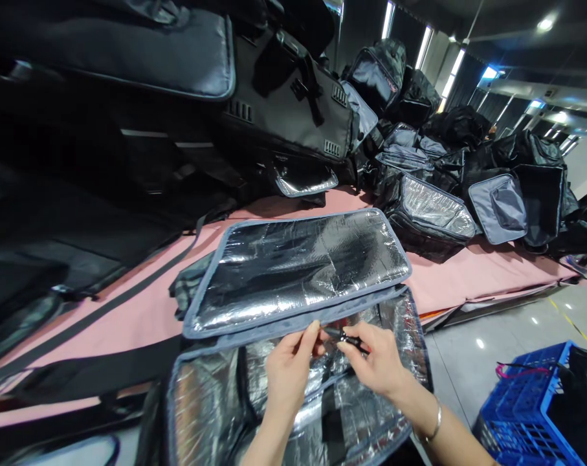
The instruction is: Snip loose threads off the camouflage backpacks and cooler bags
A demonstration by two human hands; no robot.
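Observation:
An insulated bag (210,388) with a silver foil lining lies open in front of me, its foil-lined lid (303,265) folded back and edged in grey-blue binding. My left hand (293,362) is closed in a pinch near the hinge seam below the lid; what its fingertips hold is too small to make out. Just beside it, my right hand (375,356) grips small black-handled thread snips (354,340), the tips pointing at the left fingertips. A bracelet circles my right wrist.
A pink-covered table (453,278) carries the bag. Large black bags (293,97) are heaped at the back left, and more foil-lined bags (433,207) at the back right. On the floor at the right stands a blue plastic crate (521,401) with dark material in it.

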